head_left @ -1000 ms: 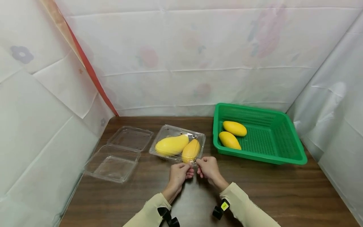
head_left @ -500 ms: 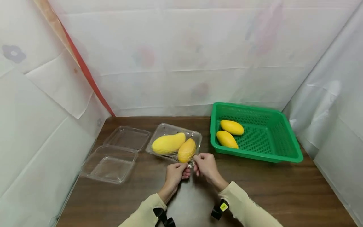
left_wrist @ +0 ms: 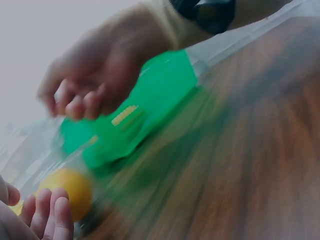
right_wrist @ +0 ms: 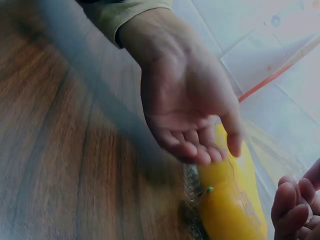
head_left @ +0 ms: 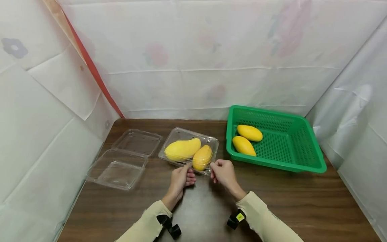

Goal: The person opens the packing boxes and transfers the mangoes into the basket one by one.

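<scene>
Closed clamshell (head_left: 179, 135): We find this clear plastic fruit box near the far edge of the desk (head_left: 302, 195), left of that edge's middle.
Clamshell contents: We count two inside, a larger, paler mango (head_left: 182, 150) at the left and a deeper-yellow mango (head_left: 202, 157) toward the near right corner.
Left hand (head_left: 180, 179): We see it pinching the box's near rim, left of the deeper-yellow mango.
Right hand (head_left: 225, 173): We see it pinching the same rim at the near right corner, lower fingers curled.
Open clamshell (head_left: 121, 173): We locate this second clear box by the desk's left edge, toward the far left corner, lid folded back.
Green basket (head_left: 273, 146): We note it toward the desk's far right corner, a rear mango (head_left: 249, 133) and a front mango (head_left: 244, 146) lying at its left side.
</scene>
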`<control>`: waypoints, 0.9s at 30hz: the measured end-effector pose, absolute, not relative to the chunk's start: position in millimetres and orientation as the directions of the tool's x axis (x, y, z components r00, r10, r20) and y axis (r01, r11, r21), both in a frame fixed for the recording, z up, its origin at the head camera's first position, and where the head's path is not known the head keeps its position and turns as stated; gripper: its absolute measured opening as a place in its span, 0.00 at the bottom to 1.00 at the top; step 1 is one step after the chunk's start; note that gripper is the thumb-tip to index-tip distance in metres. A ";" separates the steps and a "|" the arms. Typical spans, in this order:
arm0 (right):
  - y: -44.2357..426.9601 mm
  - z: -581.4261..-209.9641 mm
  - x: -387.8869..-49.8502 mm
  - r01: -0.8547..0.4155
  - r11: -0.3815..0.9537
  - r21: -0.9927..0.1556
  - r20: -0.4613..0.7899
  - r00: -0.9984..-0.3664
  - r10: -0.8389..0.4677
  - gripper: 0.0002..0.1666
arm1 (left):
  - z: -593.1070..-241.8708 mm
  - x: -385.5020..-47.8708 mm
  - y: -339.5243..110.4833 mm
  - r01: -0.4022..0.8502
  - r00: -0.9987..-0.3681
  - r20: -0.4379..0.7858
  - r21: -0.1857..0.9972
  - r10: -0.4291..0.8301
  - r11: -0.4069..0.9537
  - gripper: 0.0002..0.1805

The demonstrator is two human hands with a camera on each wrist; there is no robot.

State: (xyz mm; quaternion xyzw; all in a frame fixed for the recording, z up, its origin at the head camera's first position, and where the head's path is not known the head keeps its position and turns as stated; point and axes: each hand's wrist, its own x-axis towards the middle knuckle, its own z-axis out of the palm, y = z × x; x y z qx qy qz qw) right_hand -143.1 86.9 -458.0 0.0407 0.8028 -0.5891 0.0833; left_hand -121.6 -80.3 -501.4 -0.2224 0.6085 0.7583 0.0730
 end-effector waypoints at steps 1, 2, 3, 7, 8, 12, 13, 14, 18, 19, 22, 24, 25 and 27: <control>87.4 -456.7 -143.2 0.159 0.303 -0.940 -0.176 -0.984 -0.031 0.16 | -502.2 -123.0 -85.2 -0.367 -0.888 -0.420 0.893 -0.188 -0.261 0.19; 87.7 -455.7 -143.3 0.162 0.294 -0.942 -0.179 -0.983 -0.032 0.16 | -502.6 -124.4 -89.8 -0.349 -0.883 -0.411 0.897 -0.225 -0.272 0.17; 87.8 -454.5 -143.2 0.170 0.281 -0.945 -0.187 -0.982 -0.034 0.16 | -503.5 -125.4 -94.7 -0.329 -0.878 -0.400 0.903 -0.263 -0.278 0.16; 87.4 -452.3 -142.9 0.186 0.220 -0.958 -0.200 -0.979 -0.045 0.14 | -505.0 -128.8 -113.1 -0.240 -0.841 -0.359 0.918 -0.405 -0.315 0.11; 87.1 -452.6 -142.9 0.189 0.207 -0.960 -0.202 -0.978 -0.044 0.13 | -504.6 -129.4 -116.9 -0.224 -0.828 -0.353 0.920 -0.435 -0.321 0.12; 86.0 -455.4 -142.5 0.126 0.219 -0.968 -0.140 -0.989 -0.049 0.10 | -505.1 -131.5 -128.4 -0.163 -0.807 -0.308 0.936 -0.503 -0.312 0.22; 85.8 -456.2 -142.3 0.089 0.246 -0.965 -0.106 -0.993 -0.058 0.09 | -505.6 -131.7 -130.0 -0.150 -0.805 -0.293 0.942 -0.516 -0.301 0.25; 85.6 -456.8 -142.0 0.046 0.286 -0.957 -0.069 -0.995 -0.069 0.08 | -506.7 -131.8 -131.4 -0.139 -0.805 -0.278 0.947 -0.524 -0.289 0.27; 84.4 -456.6 -140.6 -0.141 0.486 -0.863 0.076 -0.986 -0.150 0.04 | -510.2 -132.5 -133.8 -0.104 -0.799 -0.237 0.960 -0.553 -0.260 0.26; 83.9 -456.1 -140.6 -0.182 0.535 -0.825 0.104 -0.980 -0.172 0.04 | -510.4 -132.9 -133.8 -0.092 -0.795 -0.228 0.962 -0.563 -0.258 0.24; 82.3 -453.4 -140.8 -0.265 0.634 -0.727 0.157 -0.962 -0.222 0.05 | -510.3 -134.0 -133.0 -0.051 -0.784 -0.209 0.960 -0.584 -0.275 0.18; 81.5 -452.6 -141.3 -0.310 0.697 -0.647 0.199 -0.951 -0.239 0.06 | -509.9 -134.5 -132.5 -0.025 -0.779 -0.204 0.955 -0.593 -0.296 0.13; 81.0 -452.4 -141.5 -0.329 0.723 -0.608 0.222 -0.944 -0.242 0.06 | -509.7 -134.5 -132.3 -0.017 -0.777 -0.204 0.952 -0.595 -0.305 0.12; 79.6 -451.4 -141.3 -0.368 0.761 -0.534 0.288 -0.926 -0.245 0.06 | -509.5 -133.6 -131.9 -0.015 -0.779 -0.208 0.949 -0.591 -0.315 0.09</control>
